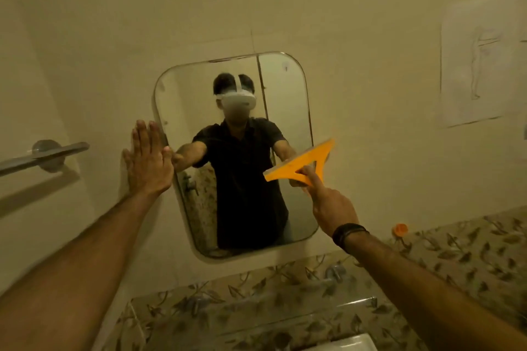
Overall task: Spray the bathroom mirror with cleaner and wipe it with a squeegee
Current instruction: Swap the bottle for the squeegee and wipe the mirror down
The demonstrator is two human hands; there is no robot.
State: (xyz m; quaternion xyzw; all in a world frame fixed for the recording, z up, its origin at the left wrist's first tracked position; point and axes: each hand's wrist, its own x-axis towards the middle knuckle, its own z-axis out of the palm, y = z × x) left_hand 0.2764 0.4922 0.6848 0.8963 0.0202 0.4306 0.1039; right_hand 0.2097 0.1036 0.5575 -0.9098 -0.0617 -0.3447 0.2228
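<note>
The mirror [236, 151] hung on the wall, the orange squeegee [302, 164] at its right edge, handle gripped by the right hand [328, 202]. The left hand [148, 161] pressed flat beside the left edge, fingers straight. Wiping seemed underway; the next stroke needed the blade held flush against the glass.

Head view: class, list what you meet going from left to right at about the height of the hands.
Towel bar → left hand, flat at the mirror's left edge → mirror → orange squeegee, held by the right hand → orange cap → paper sketch on the wall.
</note>
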